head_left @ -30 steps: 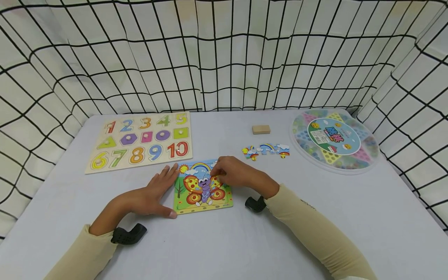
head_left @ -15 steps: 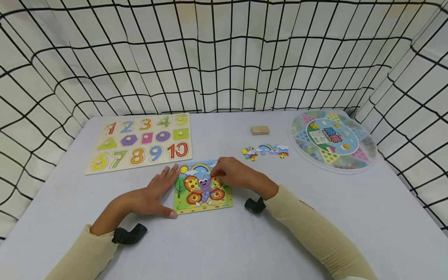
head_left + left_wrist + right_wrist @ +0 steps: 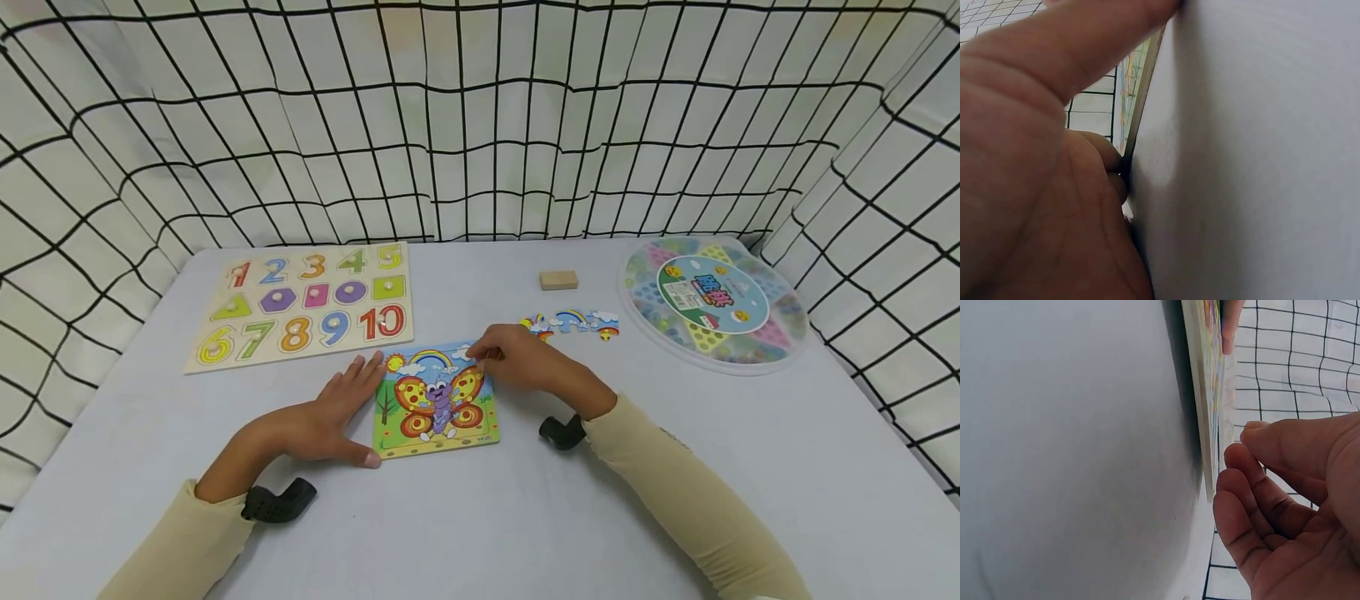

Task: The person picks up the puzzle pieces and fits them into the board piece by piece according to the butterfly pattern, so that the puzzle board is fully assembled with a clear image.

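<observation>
A square butterfly puzzle board [image 3: 438, 410] lies on the white table in the head view. My left hand [image 3: 322, 427] rests spread at its left edge, thumb at the lower corner and fingertips at the upper one. The left wrist view shows the board's thin edge [image 3: 1140, 94] beside that hand. Over the board's upper right corner is my right hand [image 3: 517, 358], fingers loosely bent. In the right wrist view nothing shows between this hand's thumb [image 3: 1291, 440] and fingers. Its knuckles partly cover a strip of loose puzzle pieces [image 3: 573, 321] behind it.
A wooden number and shape board [image 3: 251, 302] lies at the back left. Behind the loose pieces sits a small wooden block [image 3: 558, 280]. On the right is a round Chinese-checkers-like game set [image 3: 716, 292]. Black netting [image 3: 480, 150] rises along the back and sides.
My right hand has shifted right and slightly up from the butterfly's right wing, which now shows whole, to the board's upper right corner. My left hand has stayed put.
</observation>
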A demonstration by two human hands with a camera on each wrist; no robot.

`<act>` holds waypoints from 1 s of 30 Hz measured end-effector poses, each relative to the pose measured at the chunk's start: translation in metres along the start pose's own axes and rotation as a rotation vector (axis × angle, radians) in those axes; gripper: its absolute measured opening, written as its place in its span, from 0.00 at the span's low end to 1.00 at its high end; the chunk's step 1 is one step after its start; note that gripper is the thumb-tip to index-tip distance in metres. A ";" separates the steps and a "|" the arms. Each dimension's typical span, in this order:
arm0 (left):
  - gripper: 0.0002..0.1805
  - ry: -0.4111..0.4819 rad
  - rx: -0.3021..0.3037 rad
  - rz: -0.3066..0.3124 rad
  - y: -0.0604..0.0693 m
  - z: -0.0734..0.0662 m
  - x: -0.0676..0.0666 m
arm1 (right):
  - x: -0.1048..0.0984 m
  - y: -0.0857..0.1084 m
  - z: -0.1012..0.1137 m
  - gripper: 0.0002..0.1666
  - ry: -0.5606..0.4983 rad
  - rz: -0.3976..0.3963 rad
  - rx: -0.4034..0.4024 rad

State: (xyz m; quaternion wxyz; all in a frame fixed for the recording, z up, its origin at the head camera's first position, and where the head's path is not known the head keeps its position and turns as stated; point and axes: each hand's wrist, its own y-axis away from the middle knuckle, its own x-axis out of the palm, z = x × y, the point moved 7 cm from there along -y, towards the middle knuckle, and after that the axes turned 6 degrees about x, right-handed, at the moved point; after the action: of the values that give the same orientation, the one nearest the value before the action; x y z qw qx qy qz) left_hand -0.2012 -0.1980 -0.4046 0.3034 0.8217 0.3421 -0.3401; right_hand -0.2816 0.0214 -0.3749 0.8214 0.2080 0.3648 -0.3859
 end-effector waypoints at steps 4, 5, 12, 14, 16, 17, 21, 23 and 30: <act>0.67 -0.004 -0.003 0.002 0.000 -0.001 -0.001 | -0.006 0.001 -0.005 0.15 -0.005 -0.023 -0.002; 0.67 -0.008 -0.005 0.003 0.000 -0.001 -0.001 | -0.008 0.002 -0.007 0.15 -0.002 -0.027 0.004; 0.68 -0.011 -0.006 0.002 -0.001 0.000 -0.001 | -0.017 0.002 -0.018 0.15 0.012 -0.047 0.047; 0.67 0.002 -0.003 0.002 -0.001 0.000 0.000 | -0.021 0.003 -0.022 0.15 0.018 -0.054 0.061; 0.67 0.005 -0.003 0.003 -0.001 0.000 0.000 | -0.025 0.004 -0.026 0.15 0.022 -0.065 0.072; 0.68 0.011 0.000 0.003 -0.001 0.000 0.000 | -0.027 0.005 -0.027 0.15 0.021 -0.068 0.077; 0.68 0.005 0.000 0.003 -0.001 0.002 0.001 | -0.030 0.006 -0.033 0.16 0.019 -0.072 0.084; 0.68 0.000 -0.002 0.002 -0.001 0.003 0.001 | -0.031 0.007 -0.036 0.16 0.024 -0.077 0.090; 0.68 -0.001 -0.003 -0.004 0.001 0.002 0.000 | -0.040 0.006 -0.049 0.17 0.042 -0.115 0.132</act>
State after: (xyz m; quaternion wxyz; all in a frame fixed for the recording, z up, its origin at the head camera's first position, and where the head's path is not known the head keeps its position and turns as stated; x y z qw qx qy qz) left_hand -0.2012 -0.1999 -0.4058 0.3039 0.8205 0.3440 -0.3407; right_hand -0.3161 0.0746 -0.3755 0.7747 0.2484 0.3669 -0.4510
